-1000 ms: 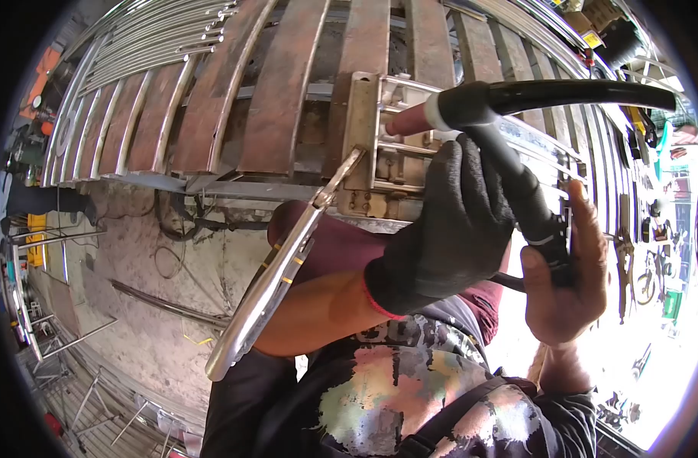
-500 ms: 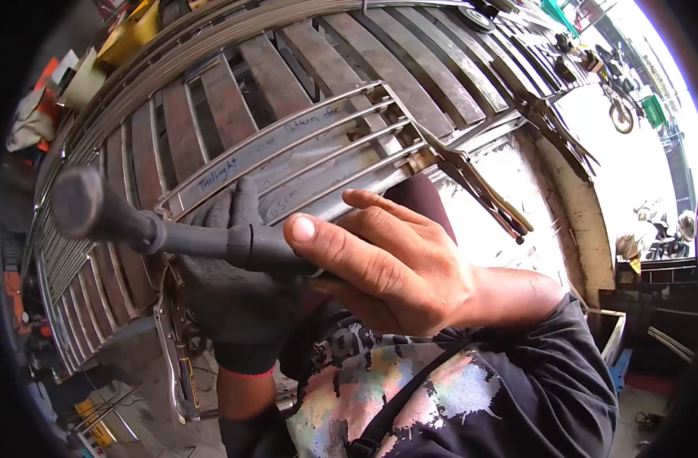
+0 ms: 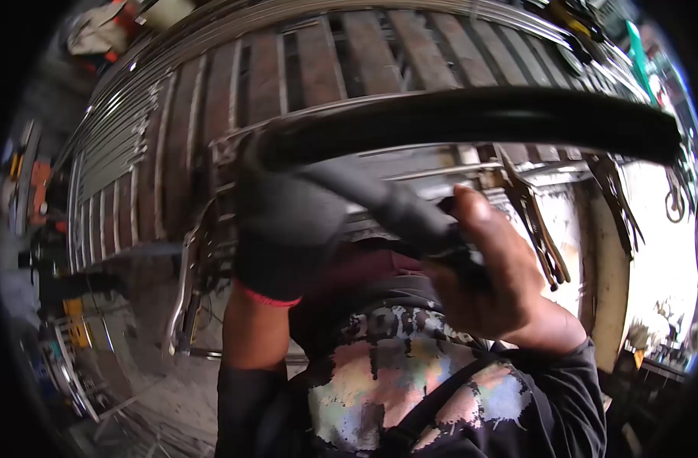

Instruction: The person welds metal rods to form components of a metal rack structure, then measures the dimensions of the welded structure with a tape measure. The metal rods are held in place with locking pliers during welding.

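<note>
And here's the bare right hand (image 3: 502,275), its grip wrapped around the handle of the black torch (image 3: 383,200), which is held up over the metal frame (image 3: 441,171) at the near edge of the slatted worktop (image 3: 316,61)! Over on the other side, the gloved left hand (image 3: 288,221) sits blurred behind the torch's far end, and whether its grip is closed, I cannot tell, with locking pliers (image 3: 531,217) hanging just beyond the right hand
</note>
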A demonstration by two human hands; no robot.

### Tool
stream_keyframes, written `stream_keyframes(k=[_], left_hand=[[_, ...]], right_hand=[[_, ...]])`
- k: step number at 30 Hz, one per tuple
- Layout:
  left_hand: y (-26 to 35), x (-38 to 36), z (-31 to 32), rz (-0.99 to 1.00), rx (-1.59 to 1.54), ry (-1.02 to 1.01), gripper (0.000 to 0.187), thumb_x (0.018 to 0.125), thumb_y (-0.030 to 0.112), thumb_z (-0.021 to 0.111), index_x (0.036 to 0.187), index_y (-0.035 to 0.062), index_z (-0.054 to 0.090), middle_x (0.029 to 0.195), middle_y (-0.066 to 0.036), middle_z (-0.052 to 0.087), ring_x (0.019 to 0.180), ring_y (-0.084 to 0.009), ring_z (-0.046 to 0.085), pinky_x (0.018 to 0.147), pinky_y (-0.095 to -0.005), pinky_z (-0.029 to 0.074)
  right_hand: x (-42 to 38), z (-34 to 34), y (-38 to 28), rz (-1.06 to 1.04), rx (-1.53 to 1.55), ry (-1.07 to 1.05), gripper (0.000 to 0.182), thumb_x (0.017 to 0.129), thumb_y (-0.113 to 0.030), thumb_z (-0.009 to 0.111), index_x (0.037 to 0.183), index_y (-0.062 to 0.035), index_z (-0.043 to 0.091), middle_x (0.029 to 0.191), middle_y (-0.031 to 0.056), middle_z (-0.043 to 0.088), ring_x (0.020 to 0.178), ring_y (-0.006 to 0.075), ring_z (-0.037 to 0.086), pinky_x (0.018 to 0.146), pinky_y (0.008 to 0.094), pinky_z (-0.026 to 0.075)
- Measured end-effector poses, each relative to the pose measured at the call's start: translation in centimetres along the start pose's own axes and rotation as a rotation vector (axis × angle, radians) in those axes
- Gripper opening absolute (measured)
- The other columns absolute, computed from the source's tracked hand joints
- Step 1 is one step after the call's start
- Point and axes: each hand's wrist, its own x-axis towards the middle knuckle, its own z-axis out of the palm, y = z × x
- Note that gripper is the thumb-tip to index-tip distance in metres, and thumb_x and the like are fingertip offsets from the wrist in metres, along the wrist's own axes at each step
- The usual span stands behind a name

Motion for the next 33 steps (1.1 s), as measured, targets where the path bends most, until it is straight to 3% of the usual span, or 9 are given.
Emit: stream_keyframes(k=[5,12,13,18,19,24,26,32,33], left_hand=[[-1.3,-1.0,1.9,0.041,0.198,0.341,0.02,0.092,0.018,0.063,0.104,0.0047,0.073,0.1,-0.018,0.067,0.1,-0.0375,0.064,0.101,-0.059,0.048],[0.5,-1.7,-0.2,-0.014,0.73,-0.136,0.046,0.094,0.048,0.064,0.095,0.0016,0.069,0.091,-0.016,0.062,0.091,-0.0329,0.061,0.088,-0.0526,0.047],[1.1,-2.3,-1.3,-0.049,0.687,-0.196,0.057,0.093,0.051,0.063,0.106,-0.0046,0.069,0.1,-0.021,0.066,0.097,-0.0362,0.063,0.096,-0.0559,0.048],[-1.9,-5.1,2.5,0.119,0.703,0.204,0.054,0.094,0.032,0.064,0.13,-0.0085,0.061,0.111,-0.027,0.064,0.106,-0.042,0.063,0.095,-0.0559,0.049],[-2.9,-5.0,3.0,0.15,0.715,0.273,0.047,0.094,0.03,0.065,0.128,-0.0019,0.063,0.105,-0.019,0.062,0.098,-0.0368,0.062,0.085,-0.0532,0.047],[-3.5,-5.5,2.8,0.04,0.392,0.169,0.023,0.093,0.019,0.065,0.112,0.0063,0.063,0.103,-0.012,0.061,0.095,-0.0306,0.061,0.075,-0.0498,0.046],[-3.2,-5.3,2.0,0.113,0.625,0.095,0.019,0.094,0.015,0.064,0.111,0.0055,0.06,0.106,-0.012,0.06,0.098,-0.03,0.061,0.075,-0.0492,0.046],[-3.7,-5.6,2.9,0.146,0.706,0.192,0.037,0.093,0.008,0.061,0.127,0.0014,0.048,0.108,-0.014,0.059,0.096,-0.0319,0.059,0.072,-0.0495,0.045],[-3.7,-5.6,3.0,0.145,0.724,0.208,0.039,0.093,0.008,0.061,0.128,0.0013,0.046,0.108,-0.015,0.058,0.095,-0.0323,0.059,0.072,-0.0496,0.045]], right_hand=[[-1.0,-0.7,-0.4,0.1,-0.063,-0.046,0.071,0.096,-0.003,0.074,0.155,0.014,0.039,0.136,0.0331,0.063,0.114,0.0405,0.071,0.1,0.0469,0.059],[1.5,1.6,-1.7,0.189,-0.081,-0.077,0.07,0.097,-0.009,0.076,0.153,0.0155,0.043,0.145,0.0335,0.061,0.126,0.0382,0.068,0.108,0.0432,0.055],[2.0,2.7,-2.2,0.19,-0.073,-0.084,0.07,0.097,-0.009,0.076,0.153,0.0153,0.044,0.146,0.0335,0.061,0.127,0.0383,0.068,0.109,0.0436,0.055],[5.3,3.9,-3.4,0.206,-0.05,-0.225,0.065,0.091,-0.002,0.079,0.148,0.0138,0.052,0.142,0.031,0.065,0.133,0.0404,0.065,0.113,0.0437,0.052],[5.5,4.3,-3.4,0.212,-0.029,-0.221,0.063,0.089,0.001,0.078,0.146,0.0138,0.055,0.143,0.0308,0.065,0.133,0.0404,0.065,0.113,0.0442,0.051],[6.2,5.5,-3.3,0.192,-0.02,-0.304,0.063,0.089,0.004,0.077,0.147,0.0143,0.054,0.141,0.0314,0.065,0.13,0.0404,0.067,0.111,0.043,0.053],[6.3,5.7,-3.3,0.179,-0.026,-0.318,0.063,0.089,0.005,0.077,0.147,0.0145,0.053,0.141,0.0318,0.065,0.13,0.0403,0.067,0.11,0.0424,0.054],[6.7,5.9,-3.5,0.154,-0.075,-0.352,0.063,0.091,0.005,0.077,0.147,0.015,0.052,0.14,0.0328,0.065,0.129,0.04,0.068,0.108,0.0411,0.056],[6.5,5.8,-3.5,0.182,-0.054,-0.377,0.063,0.093,0.005,0.074,0.15,0.0153,0.048,0.146,0.0327,0.061,0.135,0.0396,0.062,0.113,0.0426,0.05]])
